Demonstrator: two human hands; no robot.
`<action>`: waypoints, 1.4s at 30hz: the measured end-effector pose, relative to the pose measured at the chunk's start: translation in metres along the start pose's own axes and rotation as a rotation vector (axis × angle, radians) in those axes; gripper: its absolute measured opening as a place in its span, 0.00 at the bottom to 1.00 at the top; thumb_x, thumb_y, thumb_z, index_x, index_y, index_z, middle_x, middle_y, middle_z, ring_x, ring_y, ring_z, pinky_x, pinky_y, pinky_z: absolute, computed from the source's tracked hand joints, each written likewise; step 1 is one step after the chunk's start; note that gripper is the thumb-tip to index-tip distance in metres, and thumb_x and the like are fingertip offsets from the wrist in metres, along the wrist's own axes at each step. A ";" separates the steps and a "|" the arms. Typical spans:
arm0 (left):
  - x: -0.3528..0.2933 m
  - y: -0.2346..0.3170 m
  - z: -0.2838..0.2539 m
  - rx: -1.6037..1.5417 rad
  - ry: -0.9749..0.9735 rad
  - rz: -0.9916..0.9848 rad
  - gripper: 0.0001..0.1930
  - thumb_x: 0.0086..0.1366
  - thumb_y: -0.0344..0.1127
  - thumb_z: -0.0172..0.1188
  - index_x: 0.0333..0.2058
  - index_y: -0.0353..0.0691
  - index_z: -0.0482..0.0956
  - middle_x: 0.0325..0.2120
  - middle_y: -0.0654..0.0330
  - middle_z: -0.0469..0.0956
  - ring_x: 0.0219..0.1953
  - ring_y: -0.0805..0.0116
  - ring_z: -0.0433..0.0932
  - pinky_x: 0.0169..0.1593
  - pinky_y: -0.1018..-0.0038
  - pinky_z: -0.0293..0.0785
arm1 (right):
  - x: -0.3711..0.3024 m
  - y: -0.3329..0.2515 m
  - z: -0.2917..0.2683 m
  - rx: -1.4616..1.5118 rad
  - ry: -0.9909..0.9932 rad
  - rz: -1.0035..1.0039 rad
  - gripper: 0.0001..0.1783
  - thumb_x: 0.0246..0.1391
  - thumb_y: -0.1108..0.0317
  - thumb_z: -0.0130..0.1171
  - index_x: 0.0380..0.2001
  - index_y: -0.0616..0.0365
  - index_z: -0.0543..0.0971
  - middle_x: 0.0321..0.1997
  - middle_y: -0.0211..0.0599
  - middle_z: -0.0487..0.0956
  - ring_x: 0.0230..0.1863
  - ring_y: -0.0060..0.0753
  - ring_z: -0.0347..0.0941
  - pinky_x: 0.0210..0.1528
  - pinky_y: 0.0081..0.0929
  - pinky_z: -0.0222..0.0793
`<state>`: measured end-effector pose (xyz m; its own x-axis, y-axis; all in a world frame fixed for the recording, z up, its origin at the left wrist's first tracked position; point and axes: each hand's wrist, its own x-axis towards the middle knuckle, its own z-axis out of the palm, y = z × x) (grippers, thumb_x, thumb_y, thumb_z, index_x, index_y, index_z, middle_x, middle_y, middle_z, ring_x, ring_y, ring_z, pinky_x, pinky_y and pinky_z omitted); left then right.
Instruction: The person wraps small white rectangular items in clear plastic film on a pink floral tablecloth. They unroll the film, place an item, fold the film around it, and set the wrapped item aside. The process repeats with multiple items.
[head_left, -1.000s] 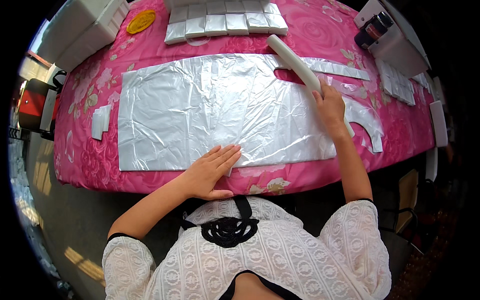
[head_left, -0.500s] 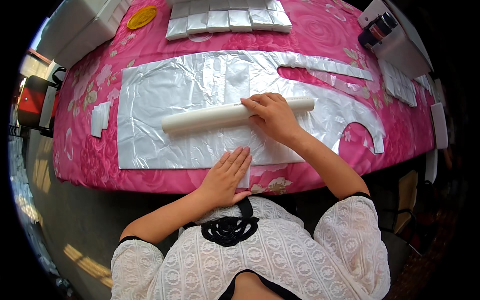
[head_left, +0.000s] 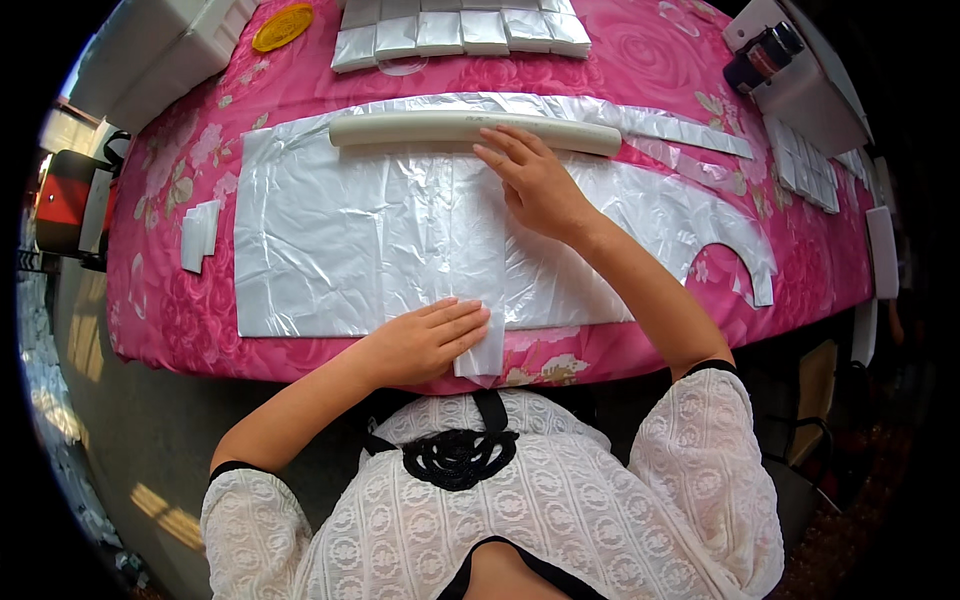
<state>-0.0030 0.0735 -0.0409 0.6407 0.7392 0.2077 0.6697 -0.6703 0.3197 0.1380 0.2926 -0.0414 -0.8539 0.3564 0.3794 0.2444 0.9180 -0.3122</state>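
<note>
A glossy white plastic vest bag (head_left: 310, 230) lies flat on the table, its handle ends pointing right. Across its far part rests a white plastic pipe (head_left: 400, 130). My right hand (head_left: 535, 180) has its fingers stretched out on the near side and top of the pipe, not wrapped round it. My left hand (head_left: 430, 340) lies flat at the bag's near edge, fingers extended. Beside its fingertips a narrow folded plastic strip (head_left: 485, 352) reaches past the bag toward the table's front edge.
A pink flowered cloth (head_left: 640, 70) covers the table. Rows of folded white packets (head_left: 460, 35) stand at the back, with a yellow lid (head_left: 283, 27) to their left. At the right are a dark bottle (head_left: 762, 58) and more packets (head_left: 800, 165). Small folded pieces (head_left: 200, 235) lie left.
The pipe has moved away from me to the bag's far side, under my right hand. My left hand has shifted slightly left and turned, uncovering more of the narrow strip.
</note>
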 end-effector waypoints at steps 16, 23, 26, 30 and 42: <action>0.020 -0.017 -0.001 -0.088 0.362 -0.349 0.23 0.49 0.34 0.58 0.45 0.33 0.72 0.36 0.53 0.77 0.38 0.58 0.76 0.42 0.65 0.70 | -0.068 -0.067 0.002 0.212 -0.010 0.079 0.14 0.40 0.75 0.57 0.35 0.56 0.77 0.36 0.34 0.77 0.37 0.37 0.73 0.39 0.31 0.70; 0.046 -0.022 -0.012 -0.499 0.498 -0.838 0.25 0.58 0.38 0.54 0.52 0.32 0.64 0.43 0.47 0.71 0.43 0.55 0.72 0.47 0.63 0.67 | -0.035 -0.058 -0.010 0.680 -0.194 0.854 0.13 0.51 0.65 0.52 0.25 0.65 0.80 0.16 0.38 0.77 0.18 0.27 0.73 0.25 0.24 0.67; 0.041 -0.022 0.002 0.008 0.390 -0.551 0.30 0.58 0.39 0.53 0.57 0.31 0.57 0.55 0.45 0.60 0.57 0.54 0.60 0.58 0.62 0.56 | -0.027 -0.051 -0.014 0.749 -0.290 0.951 0.15 0.49 0.65 0.53 0.22 0.69 0.78 0.16 0.39 0.77 0.19 0.27 0.74 0.24 0.23 0.68; 0.038 -0.014 0.018 0.078 0.091 -0.529 0.35 0.57 0.41 0.52 0.59 0.31 0.52 0.61 0.47 0.50 0.64 0.54 0.48 0.64 0.61 0.44 | -0.025 -0.053 -0.016 0.731 -0.278 0.977 0.11 0.47 0.67 0.56 0.27 0.67 0.78 0.18 0.38 0.77 0.21 0.28 0.74 0.26 0.24 0.69; 0.039 -0.026 0.013 0.097 0.170 -0.530 0.34 0.53 0.40 0.55 0.56 0.29 0.58 0.58 0.46 0.56 0.61 0.54 0.55 0.61 0.61 0.51 | -0.047 -0.033 0.005 0.007 -0.131 0.012 0.25 0.47 0.67 0.56 0.50 0.59 0.69 0.59 0.40 0.65 0.61 0.38 0.59 0.63 0.35 0.52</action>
<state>0.0096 0.1191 -0.0536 0.1433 0.9712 0.1904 0.9201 -0.2016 0.3359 0.1672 0.2444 -0.0533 -0.9036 0.3411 0.2591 0.2520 0.9124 -0.3225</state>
